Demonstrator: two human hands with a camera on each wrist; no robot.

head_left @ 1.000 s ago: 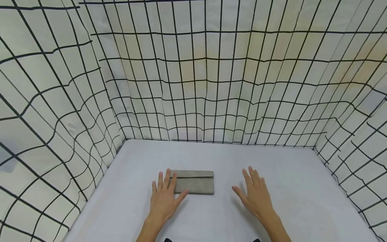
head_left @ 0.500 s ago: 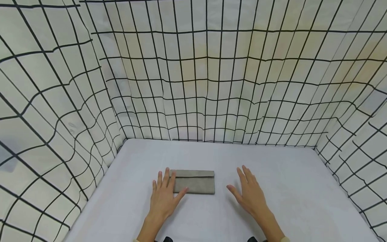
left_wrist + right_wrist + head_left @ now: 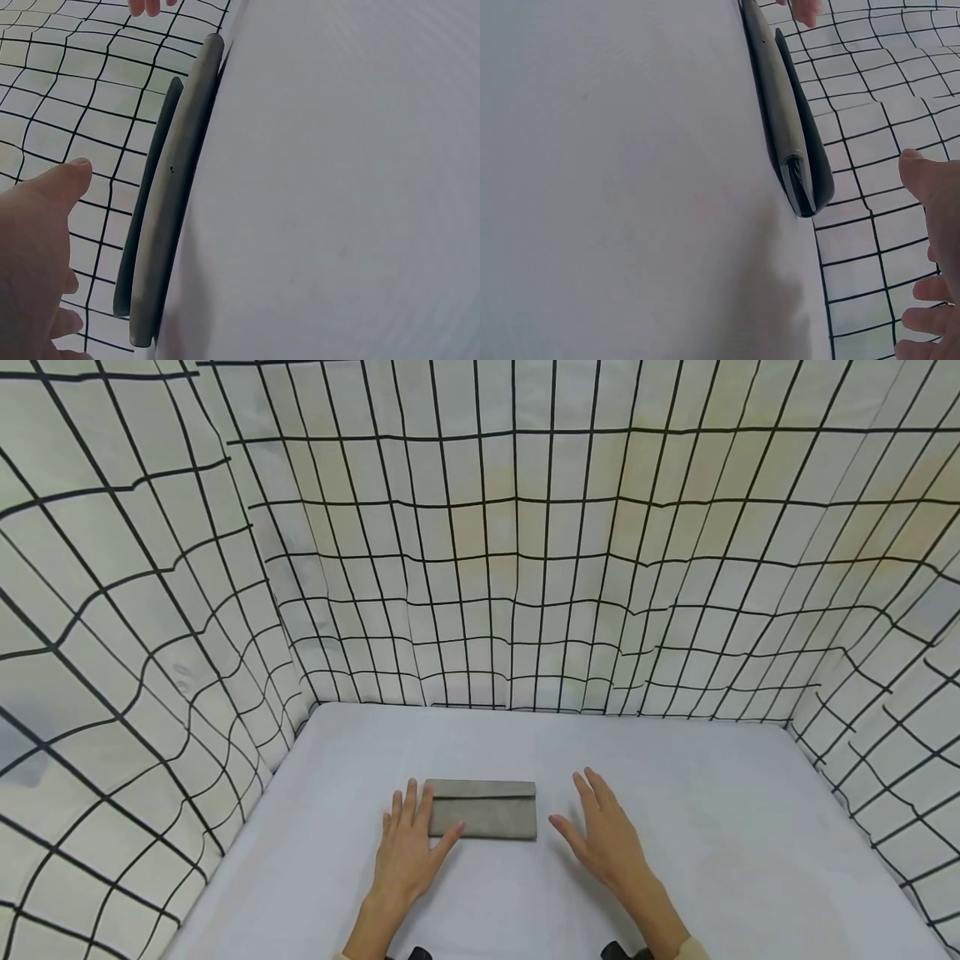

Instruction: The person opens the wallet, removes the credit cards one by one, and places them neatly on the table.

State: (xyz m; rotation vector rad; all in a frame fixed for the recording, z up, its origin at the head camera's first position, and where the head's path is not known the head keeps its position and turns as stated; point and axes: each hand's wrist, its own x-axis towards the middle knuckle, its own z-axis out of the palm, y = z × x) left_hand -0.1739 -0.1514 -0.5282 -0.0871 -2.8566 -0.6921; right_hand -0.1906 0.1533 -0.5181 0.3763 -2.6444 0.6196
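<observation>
A flat grey case with a folded flap (image 3: 491,817), long like a wallet or glasses case, lies on the white table. My left hand (image 3: 407,858) is spread at its left end, fingers straight; the thumb and index finger overlap its edge from above. In the left wrist view, a gap shows between the left thumb (image 3: 75,176) and the case (image 3: 169,195). Off the case's right end, my right hand (image 3: 613,852) hovers with fingers extended, apart from it. The right wrist view shows the case's layered end (image 3: 799,187) and the right thumb (image 3: 915,169) away from it.
White walls with a black grid (image 3: 495,610) enclose the table (image 3: 675,777) at the back and both sides. Dark wrist camera parts (image 3: 615,950) show at the lower edge of the head view.
My right hand has moved left, closer to the case's right end. The left hand has stayed nearly in place. The case shows only a slight shift along with the view.
</observation>
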